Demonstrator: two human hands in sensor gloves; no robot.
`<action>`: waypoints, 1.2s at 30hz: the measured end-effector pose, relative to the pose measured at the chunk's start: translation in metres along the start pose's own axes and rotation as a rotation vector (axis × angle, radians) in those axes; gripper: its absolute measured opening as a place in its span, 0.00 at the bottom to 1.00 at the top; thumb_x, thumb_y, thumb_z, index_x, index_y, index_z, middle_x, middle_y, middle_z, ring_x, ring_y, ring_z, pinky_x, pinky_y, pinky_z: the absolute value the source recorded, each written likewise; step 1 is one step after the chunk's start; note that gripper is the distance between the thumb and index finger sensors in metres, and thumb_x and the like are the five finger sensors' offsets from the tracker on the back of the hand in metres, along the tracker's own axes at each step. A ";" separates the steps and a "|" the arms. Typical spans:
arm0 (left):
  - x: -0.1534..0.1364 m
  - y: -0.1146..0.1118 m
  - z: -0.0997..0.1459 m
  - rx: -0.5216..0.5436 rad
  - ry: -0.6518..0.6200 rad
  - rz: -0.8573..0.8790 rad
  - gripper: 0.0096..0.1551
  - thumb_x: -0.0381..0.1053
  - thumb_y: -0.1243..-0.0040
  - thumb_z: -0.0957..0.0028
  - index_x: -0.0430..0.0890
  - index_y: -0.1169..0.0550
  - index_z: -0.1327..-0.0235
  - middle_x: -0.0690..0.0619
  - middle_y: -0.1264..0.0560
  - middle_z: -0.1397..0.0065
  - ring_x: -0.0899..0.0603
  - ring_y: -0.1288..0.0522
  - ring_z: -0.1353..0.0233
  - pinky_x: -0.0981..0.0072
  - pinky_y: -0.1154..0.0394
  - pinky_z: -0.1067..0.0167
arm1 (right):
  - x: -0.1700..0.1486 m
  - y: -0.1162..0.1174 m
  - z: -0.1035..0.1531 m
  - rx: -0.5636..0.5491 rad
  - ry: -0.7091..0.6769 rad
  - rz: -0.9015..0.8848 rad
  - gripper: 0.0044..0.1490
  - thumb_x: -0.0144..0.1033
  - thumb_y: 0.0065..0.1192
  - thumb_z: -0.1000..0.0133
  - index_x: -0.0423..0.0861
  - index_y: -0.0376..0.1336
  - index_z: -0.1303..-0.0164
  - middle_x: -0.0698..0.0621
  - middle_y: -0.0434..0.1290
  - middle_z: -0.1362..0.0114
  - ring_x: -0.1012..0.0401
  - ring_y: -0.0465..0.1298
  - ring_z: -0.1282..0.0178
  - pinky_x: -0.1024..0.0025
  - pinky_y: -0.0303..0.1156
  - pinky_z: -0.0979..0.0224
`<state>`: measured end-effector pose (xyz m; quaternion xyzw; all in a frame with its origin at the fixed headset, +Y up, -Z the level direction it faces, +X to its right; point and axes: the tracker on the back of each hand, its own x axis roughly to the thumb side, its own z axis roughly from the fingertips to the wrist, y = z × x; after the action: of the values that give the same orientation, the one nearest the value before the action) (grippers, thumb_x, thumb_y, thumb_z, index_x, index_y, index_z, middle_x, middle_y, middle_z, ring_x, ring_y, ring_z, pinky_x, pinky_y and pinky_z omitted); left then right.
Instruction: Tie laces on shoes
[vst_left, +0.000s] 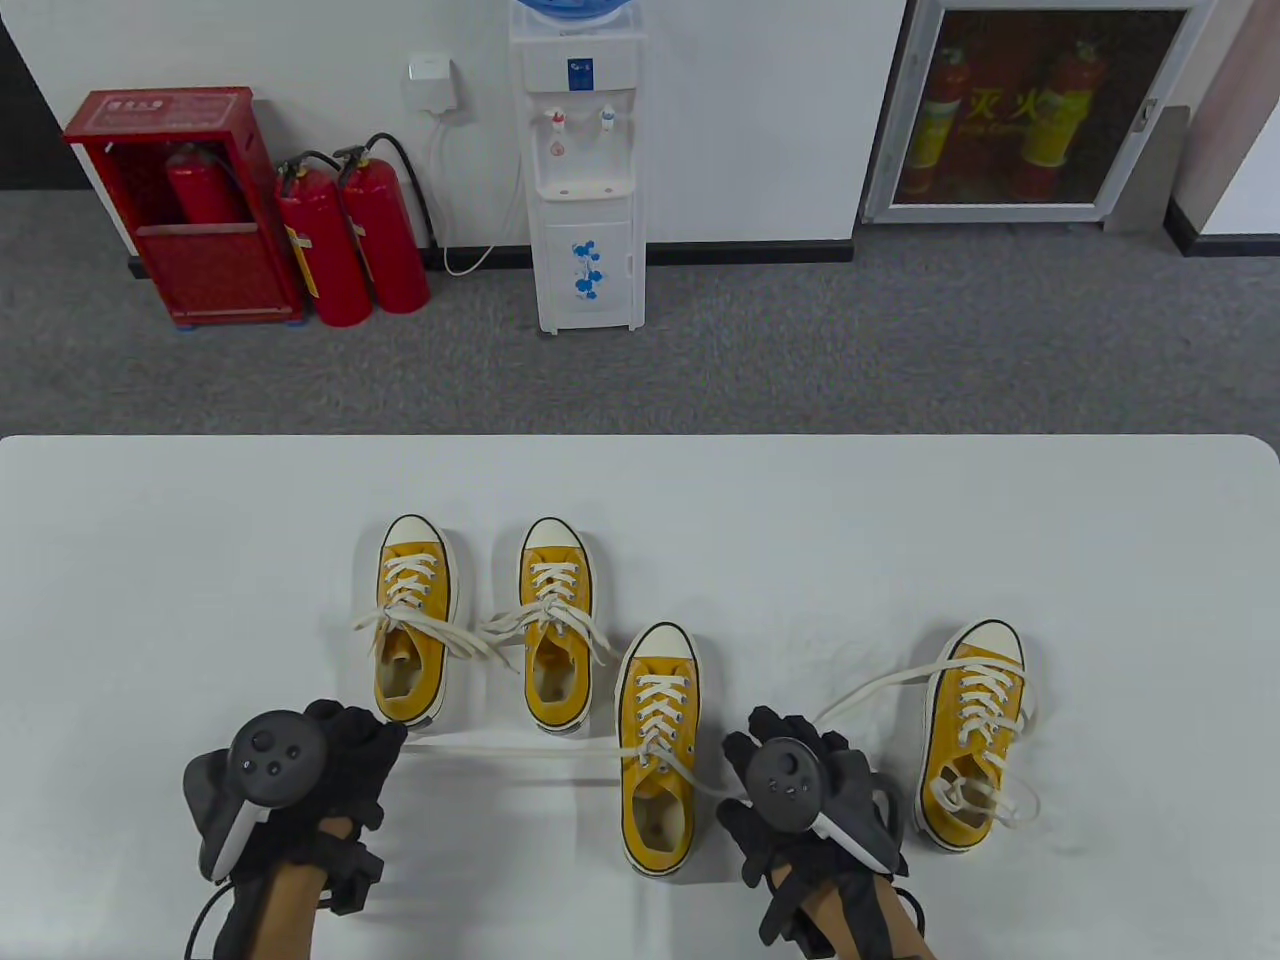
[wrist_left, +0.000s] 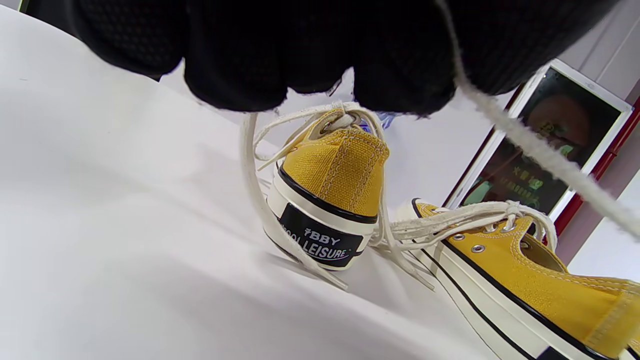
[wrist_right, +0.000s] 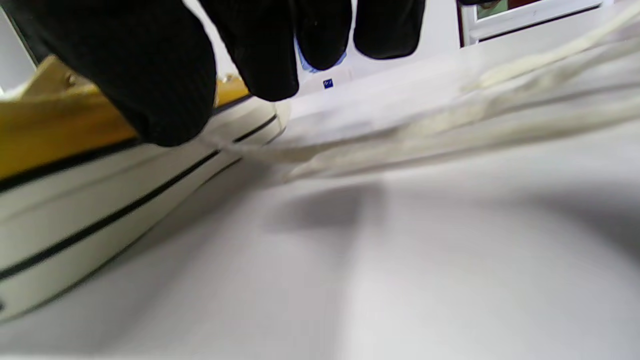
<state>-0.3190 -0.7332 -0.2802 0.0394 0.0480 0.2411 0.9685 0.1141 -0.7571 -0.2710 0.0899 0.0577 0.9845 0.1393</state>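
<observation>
Your white desk (vst_left: 900, 520) sits on grey carpet facing a white wall, with one water dispenser (vst_left: 588, 170), three red fire extinguishers (vst_left: 350, 235) (one of them in a red cabinet) and a glass-fronted cabinet (vst_left: 1040, 105) far right. Four yellow shoes (vst_left: 657, 745) are out: two far-left with bows tied, two nearer and further right. Your left hand (vst_left: 300, 780) is curled around one lace (vst_left: 500, 742) of the near-middle shoe, pulled taut leftward, and your right hand (vst_left: 800, 790) grips the other end just right of that shoe.

In the right wrist view the lace (wrist_right: 450, 135) is blurred and the shoe (wrist_right: 75, 200) cut off.
</observation>
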 end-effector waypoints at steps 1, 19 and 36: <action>0.000 0.000 0.000 -0.001 0.000 -0.001 0.20 0.68 0.37 0.50 0.53 0.13 0.64 0.51 0.20 0.47 0.40 0.19 0.50 0.36 0.26 0.40 | 0.002 0.002 -0.001 0.012 -0.001 0.011 0.46 0.51 0.73 0.52 0.49 0.61 0.24 0.48 0.49 0.15 0.41 0.53 0.14 0.29 0.43 0.22; 0.001 0.001 0.001 0.000 0.001 0.007 0.20 0.68 0.38 0.50 0.53 0.13 0.64 0.51 0.20 0.47 0.40 0.19 0.49 0.36 0.27 0.40 | -0.018 -0.013 0.001 -0.060 0.036 -0.236 0.27 0.48 0.70 0.50 0.43 0.76 0.49 0.47 0.67 0.24 0.42 0.63 0.19 0.30 0.48 0.23; 0.002 0.002 0.001 0.011 -0.013 0.018 0.20 0.68 0.38 0.50 0.53 0.13 0.65 0.51 0.20 0.47 0.40 0.19 0.49 0.36 0.27 0.40 | -0.006 -0.051 -0.006 -0.141 -0.130 -0.925 0.28 0.60 0.72 0.53 0.43 0.78 0.73 0.50 0.78 0.36 0.47 0.76 0.30 0.35 0.61 0.27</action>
<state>-0.3184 -0.7304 -0.2791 0.0466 0.0424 0.2493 0.9664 0.1316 -0.7109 -0.2853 0.1063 0.0157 0.8129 0.5724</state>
